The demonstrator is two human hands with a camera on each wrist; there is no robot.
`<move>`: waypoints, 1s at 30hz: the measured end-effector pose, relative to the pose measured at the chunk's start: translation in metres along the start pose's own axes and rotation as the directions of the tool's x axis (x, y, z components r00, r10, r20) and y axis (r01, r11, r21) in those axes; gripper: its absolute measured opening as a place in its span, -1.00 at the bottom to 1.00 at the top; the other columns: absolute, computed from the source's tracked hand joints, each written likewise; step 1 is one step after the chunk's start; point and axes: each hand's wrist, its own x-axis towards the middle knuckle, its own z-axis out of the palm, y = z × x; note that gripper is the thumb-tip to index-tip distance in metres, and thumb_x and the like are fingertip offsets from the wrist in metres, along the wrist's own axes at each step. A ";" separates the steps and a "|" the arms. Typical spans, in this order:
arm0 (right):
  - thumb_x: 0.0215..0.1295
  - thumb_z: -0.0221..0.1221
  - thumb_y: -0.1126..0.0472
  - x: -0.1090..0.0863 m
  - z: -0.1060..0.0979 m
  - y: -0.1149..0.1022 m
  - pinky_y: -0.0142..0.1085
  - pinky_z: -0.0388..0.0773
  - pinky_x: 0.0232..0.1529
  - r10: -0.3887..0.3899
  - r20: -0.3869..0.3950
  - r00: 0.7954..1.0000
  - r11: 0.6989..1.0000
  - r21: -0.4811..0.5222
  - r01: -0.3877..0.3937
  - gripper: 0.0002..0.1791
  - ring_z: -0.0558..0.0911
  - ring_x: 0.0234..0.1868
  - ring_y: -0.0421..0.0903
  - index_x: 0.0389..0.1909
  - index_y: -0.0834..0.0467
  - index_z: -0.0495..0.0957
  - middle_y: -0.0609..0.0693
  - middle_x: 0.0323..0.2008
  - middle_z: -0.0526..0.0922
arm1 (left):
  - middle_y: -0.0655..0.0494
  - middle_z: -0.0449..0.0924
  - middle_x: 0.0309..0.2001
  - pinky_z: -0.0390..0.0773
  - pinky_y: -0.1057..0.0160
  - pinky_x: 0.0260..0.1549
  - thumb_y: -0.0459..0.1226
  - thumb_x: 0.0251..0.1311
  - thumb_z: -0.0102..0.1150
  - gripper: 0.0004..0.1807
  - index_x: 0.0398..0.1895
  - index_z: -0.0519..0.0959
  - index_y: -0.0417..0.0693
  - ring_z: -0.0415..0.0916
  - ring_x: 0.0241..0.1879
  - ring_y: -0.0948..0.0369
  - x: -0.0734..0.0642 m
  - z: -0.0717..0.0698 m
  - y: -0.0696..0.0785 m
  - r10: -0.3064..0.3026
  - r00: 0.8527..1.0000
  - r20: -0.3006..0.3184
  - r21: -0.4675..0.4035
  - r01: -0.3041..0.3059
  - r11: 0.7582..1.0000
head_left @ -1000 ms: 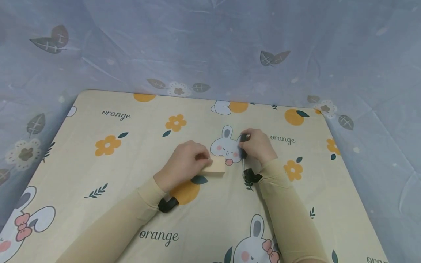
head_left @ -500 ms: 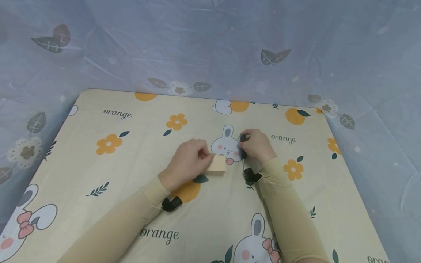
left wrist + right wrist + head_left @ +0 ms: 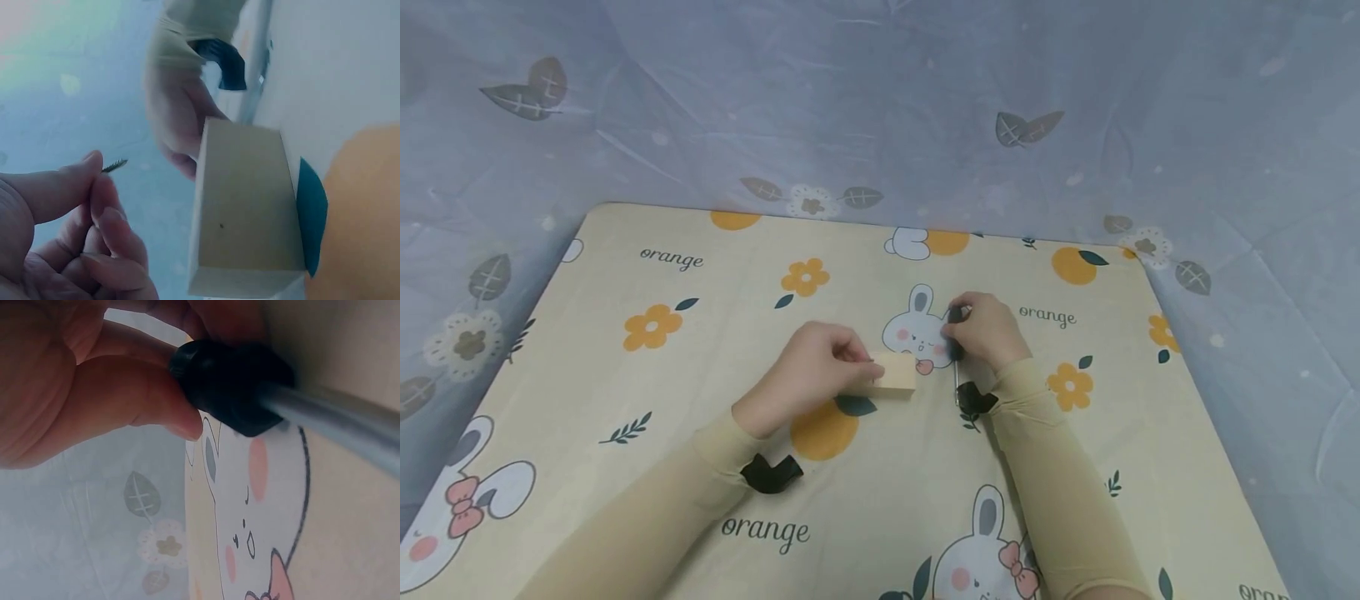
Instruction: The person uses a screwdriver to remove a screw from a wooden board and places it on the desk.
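Observation:
My left hand (image 3: 812, 367) pinches a small threaded screw (image 3: 115, 165) between thumb and index finger; its pointed tip sticks out past the fingertips. Close by that hand lies a pale wooden block (image 3: 897, 372) on the table, apart from the screw in the left wrist view. One side of the block shows a small dark hole (image 3: 221, 225). My right hand (image 3: 988, 327) holds a screwdriver by its black handle (image 3: 231, 384), thumb on one side and fingers on the other. The screwdriver's metal shaft (image 3: 337, 419) points back toward my body, with its far tip near the right wrist.
A cream tablecloth (image 3: 715, 375) printed with rabbits, oranges and flowers covers the table. Behind it and at both sides hangs a grey-blue curtain (image 3: 880, 100). Black straps (image 3: 772, 473) sit at both wrists.
My left wrist has shifted left and a little nearer my body since half a second ago, and the hand has turned. The block, right hand and screwdriver stay in place.

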 end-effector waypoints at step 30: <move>0.38 0.40 0.06 0.001 0.007 -0.001 0.01 0.65 0.09 -0.087 0.041 0.995 0.996 -0.019 0.088 -0.51 0.70 -0.03 0.14 0.26 0.11 0.61 0.18 0.06 0.72 | 0.12 0.66 -0.71 0.27 0.34 -0.67 -0.25 0.19 0.54 -0.66 -0.70 0.66 -0.09 0.54 -0.73 0.25 -0.025 0.060 -0.015 -0.312 0.913 0.265 0.164 0.276 0.947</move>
